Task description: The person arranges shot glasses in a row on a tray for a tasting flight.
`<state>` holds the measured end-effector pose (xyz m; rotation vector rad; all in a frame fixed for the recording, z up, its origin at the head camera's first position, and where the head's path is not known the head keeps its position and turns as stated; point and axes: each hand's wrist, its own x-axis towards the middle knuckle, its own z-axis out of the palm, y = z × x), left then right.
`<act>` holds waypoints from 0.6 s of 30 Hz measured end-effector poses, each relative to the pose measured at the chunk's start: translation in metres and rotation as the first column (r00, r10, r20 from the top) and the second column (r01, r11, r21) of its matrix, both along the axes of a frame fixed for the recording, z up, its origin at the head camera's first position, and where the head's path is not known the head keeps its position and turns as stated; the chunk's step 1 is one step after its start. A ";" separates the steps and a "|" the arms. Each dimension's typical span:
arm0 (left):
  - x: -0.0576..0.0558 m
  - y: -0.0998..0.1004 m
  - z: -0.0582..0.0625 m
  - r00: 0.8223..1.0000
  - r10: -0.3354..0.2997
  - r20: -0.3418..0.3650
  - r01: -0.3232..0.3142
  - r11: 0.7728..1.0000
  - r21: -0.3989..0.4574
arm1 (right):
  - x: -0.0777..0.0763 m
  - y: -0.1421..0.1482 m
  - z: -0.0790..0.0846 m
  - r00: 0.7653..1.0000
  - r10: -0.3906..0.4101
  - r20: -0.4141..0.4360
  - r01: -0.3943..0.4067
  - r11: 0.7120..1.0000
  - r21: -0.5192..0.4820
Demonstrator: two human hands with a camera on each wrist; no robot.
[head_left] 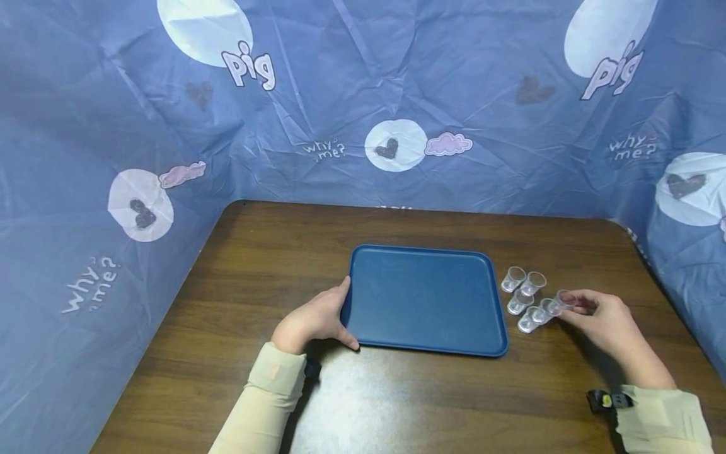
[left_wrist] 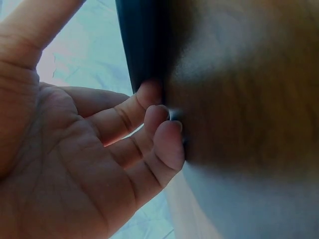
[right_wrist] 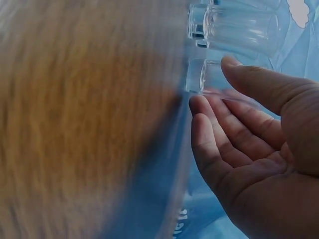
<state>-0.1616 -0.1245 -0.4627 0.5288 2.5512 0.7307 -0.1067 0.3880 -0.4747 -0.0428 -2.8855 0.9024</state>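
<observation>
My left hand (head_left: 317, 318) rests at the left end of a blue rectangular tray (head_left: 425, 299), thumb at the near corner and fingers along the side rim. In the left wrist view, its loosely bent fingers (left_wrist: 167, 142) touch down at the dark tray edge (left_wrist: 137, 45). To the right of the tray, several clear shot glasses (head_left: 520, 302) stand upright in a tight cluster. Thumb and fingers of my right hand (head_left: 604, 321) hold the rightmost shot glass (head_left: 564, 299). The right wrist view has this thick-based glass (right_wrist: 196, 75) between thumb and fingertips, beside another glass (right_wrist: 241, 31).
The wooden table (head_left: 272, 252) has rounded far corners. Blue printed cloth (head_left: 340, 94) hangs behind it and along both sides. The shot glasses stand close to the tray's right rim.
</observation>
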 end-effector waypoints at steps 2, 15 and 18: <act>-0.001 0.000 -0.001 1.000 -0.001 -0.004 0.001 1.000 0.002 | 0.001 0.001 0.001 1.000 -0.013 -0.014 0.013 1.000 0.010; -0.002 0.001 -0.002 1.000 0.004 -0.011 -0.004 1.000 0.000 | 0.005 0.007 0.024 0.990 -0.056 -0.133 0.055 0.998 -0.011; -0.001 0.001 -0.002 1.000 0.005 -0.011 -0.005 1.000 0.002 | 0.004 0.005 0.030 0.987 -0.049 -0.155 0.046 0.999 -0.023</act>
